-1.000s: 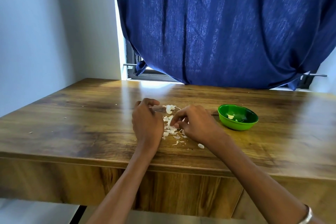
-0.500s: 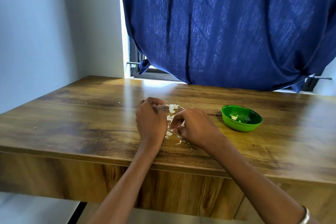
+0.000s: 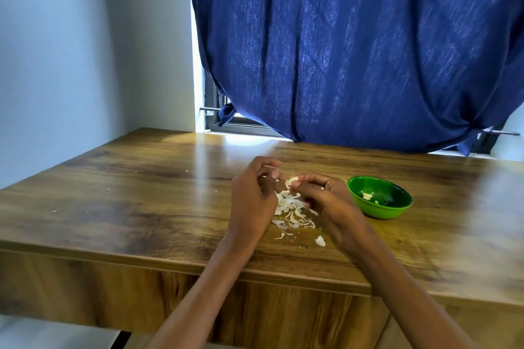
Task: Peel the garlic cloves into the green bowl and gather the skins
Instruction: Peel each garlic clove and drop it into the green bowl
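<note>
Head view: right hand (image 3: 326,195) pinches garlic clove (image 3: 292,181) (pale); left hand (image 3: 253,195) curled.

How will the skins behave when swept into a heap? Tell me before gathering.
The skins look thin, curled and papery, so they are probably very light and may scatter or cling to the fingers. Small flecks lie apart from the pile on the table, so some will likely escape a single sweep. They seem brittle and could break into smaller bits.
</note>
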{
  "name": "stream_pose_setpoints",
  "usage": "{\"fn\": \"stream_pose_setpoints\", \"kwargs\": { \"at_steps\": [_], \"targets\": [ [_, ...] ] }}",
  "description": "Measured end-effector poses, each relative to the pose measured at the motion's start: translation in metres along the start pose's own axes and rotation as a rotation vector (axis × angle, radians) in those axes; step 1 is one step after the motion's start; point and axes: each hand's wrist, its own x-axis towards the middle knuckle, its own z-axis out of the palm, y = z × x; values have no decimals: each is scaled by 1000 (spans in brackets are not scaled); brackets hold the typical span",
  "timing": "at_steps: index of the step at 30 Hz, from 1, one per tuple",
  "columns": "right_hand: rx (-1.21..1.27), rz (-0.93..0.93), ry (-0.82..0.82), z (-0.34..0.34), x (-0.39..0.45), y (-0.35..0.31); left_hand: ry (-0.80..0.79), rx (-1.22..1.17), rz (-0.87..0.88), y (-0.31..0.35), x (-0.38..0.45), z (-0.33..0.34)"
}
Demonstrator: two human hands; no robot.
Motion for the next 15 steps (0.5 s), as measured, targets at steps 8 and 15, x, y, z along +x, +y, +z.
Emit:
{"fn": "stream_pose_setpoints", "kwargs": {
  "at_steps": [8,15],
  "targets": [
    [75,-3,-31,-5,1,0,-74,-44,38,6,-2,0],
    [0,-123,-47,-4,-6,0,-71,-66,43,6,-3,0]
  ]
}}
